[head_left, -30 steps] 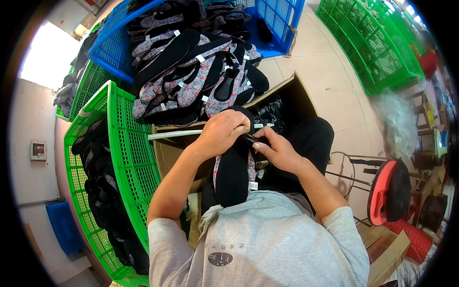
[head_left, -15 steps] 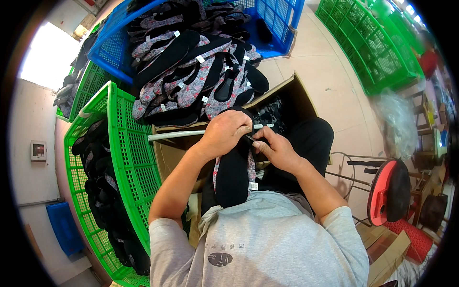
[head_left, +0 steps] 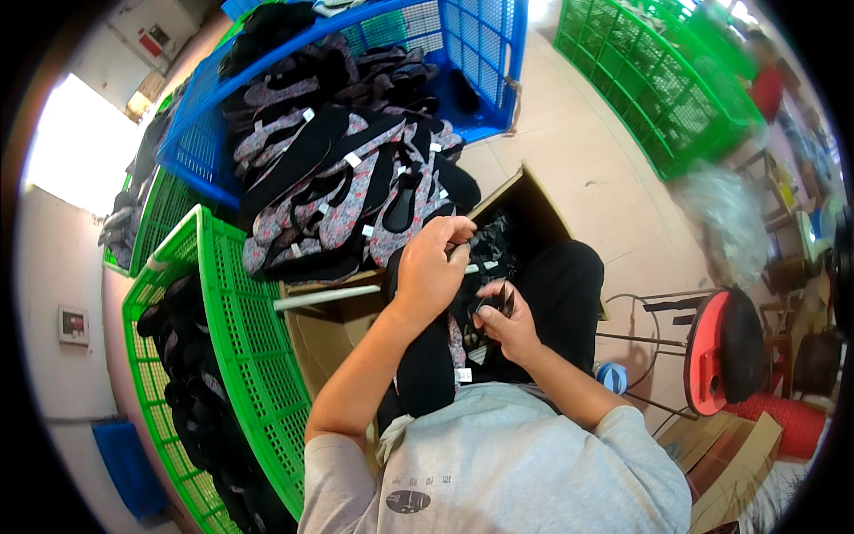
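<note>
Across my lap lies a slipper [head_left: 425, 374] with its black sole up; a strip of floral fabric and a white tag show along its right side. Over its far end, my left hand [head_left: 431, 271] is closed with thumb and fingers together; whatever is pinched there is too small to make out. Lower and to the right, my right hand [head_left: 507, 327] grips small dark thread snips [head_left: 509, 299], their pointed blades directed away from me. The snips are apart from the slipper. A white bar [head_left: 326, 297] passes behind my left forearm.
A cardboard box [head_left: 543, 205] with dark scraps stands beyond my knees. Floral slippers [head_left: 342, 200] are heaped before a blue crate [head_left: 485, 67]. At left stands a green crate [head_left: 253, 329] of black slippers. A red-and-black stool [head_left: 712, 356] is at right.
My right hand has drawn back from the slipper with the snips, down and to the right. My left hand has shifted slightly right, and the view has tilted a little.
</note>
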The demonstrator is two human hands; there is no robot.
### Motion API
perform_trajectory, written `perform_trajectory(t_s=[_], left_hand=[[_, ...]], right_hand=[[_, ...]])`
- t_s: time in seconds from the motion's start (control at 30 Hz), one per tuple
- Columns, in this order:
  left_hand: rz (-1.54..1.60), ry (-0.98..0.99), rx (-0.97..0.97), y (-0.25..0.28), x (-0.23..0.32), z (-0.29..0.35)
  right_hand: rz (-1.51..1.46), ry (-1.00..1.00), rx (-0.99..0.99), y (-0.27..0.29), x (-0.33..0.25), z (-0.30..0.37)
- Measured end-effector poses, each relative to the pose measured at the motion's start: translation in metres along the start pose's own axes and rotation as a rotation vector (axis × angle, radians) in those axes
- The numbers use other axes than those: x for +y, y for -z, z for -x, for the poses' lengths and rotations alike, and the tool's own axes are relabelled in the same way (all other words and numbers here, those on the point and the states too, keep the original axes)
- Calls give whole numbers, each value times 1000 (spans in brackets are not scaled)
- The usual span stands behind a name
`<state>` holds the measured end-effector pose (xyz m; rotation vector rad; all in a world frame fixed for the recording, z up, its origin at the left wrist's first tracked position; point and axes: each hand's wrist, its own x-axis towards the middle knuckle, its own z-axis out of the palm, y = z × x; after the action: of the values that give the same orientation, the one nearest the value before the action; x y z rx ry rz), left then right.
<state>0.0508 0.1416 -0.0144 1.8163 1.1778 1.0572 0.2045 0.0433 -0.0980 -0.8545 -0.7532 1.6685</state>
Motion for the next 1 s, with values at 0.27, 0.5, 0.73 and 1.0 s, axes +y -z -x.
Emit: perform_trajectory(t_s=[0.27,0.5,0.73,1.0], left_hand=[[-90,-45,107,-34,9,-1],[-42,-22,141,-45,20,3],[-22,-70,265,-51,17,6],[-195,-209,441,-52,17,11]], right_hand=[[-141,114,-14,1,-25,-1],[-171,121,-6,-5,-34,-1],[-150,65,-21,-19,-37,1],[-168,34,-59,-32,-39,0]])
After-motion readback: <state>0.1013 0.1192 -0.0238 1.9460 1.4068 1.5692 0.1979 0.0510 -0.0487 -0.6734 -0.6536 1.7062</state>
